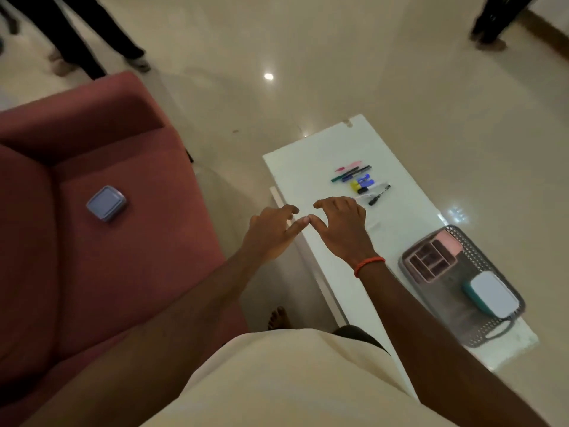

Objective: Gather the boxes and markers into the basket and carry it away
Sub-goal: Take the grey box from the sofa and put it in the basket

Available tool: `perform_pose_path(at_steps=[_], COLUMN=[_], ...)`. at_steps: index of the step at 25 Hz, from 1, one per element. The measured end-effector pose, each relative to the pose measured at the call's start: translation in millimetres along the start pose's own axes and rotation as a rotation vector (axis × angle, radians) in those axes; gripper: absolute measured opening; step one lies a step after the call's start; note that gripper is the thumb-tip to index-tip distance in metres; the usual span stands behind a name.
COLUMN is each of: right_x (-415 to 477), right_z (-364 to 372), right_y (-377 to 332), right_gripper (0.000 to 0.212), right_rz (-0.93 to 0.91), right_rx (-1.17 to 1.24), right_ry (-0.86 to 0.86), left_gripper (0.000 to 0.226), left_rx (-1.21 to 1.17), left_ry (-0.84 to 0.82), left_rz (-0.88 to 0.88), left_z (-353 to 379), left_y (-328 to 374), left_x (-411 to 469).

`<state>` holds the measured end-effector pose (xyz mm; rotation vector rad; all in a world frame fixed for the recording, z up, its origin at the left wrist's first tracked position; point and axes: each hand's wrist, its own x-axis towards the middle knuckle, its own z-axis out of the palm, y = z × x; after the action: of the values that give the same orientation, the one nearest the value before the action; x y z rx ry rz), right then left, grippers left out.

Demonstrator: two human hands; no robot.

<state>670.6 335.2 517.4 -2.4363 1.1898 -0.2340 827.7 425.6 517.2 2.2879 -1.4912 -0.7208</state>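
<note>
A pink box (431, 261) and teal box (493, 295) were contained in the basket (480, 249); the left hand (271, 234) and right hand (342, 224) were held slack, empty.

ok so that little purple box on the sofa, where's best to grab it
Take the lilac box by two opposite side walls, coming straight down from above. It lies flat, broad face up, alone on the sofa seat, so its low sides are all exposed; thumb on one side and fingers on the other should fit. The empty left hand is the nearer one.
</note>
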Motion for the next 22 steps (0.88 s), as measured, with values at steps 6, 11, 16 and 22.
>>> perform_pose_path(at_steps=[6, 11, 16, 22], right_x=[47, 93, 149, 202], right_z=[21, 36, 50, 67], right_y=[-71, -104, -131, -162], right_gripper=[0.029, 0.030, 0.046, 0.046], right_rz=[-0.268, -0.417, -0.619, -0.827], right_rx=[-0.102, -0.129, -0.141, -0.115], right_ry=[-0.093, -0.189, -0.328, -0.405], left_gripper=[0.083, 0.070, 0.065, 0.041], left_rx=[-0.233, -0.354, -0.283, -0.386], left_ry=[0.098, 0.159, 0.182, 0.281], left_rz=[-0.204, -0.378, -0.519, -0.593], left_z=[-24, -46, -72, -88], left_y=[-65, -91, -118, -149], left_x=[-8, -5, 18, 40])
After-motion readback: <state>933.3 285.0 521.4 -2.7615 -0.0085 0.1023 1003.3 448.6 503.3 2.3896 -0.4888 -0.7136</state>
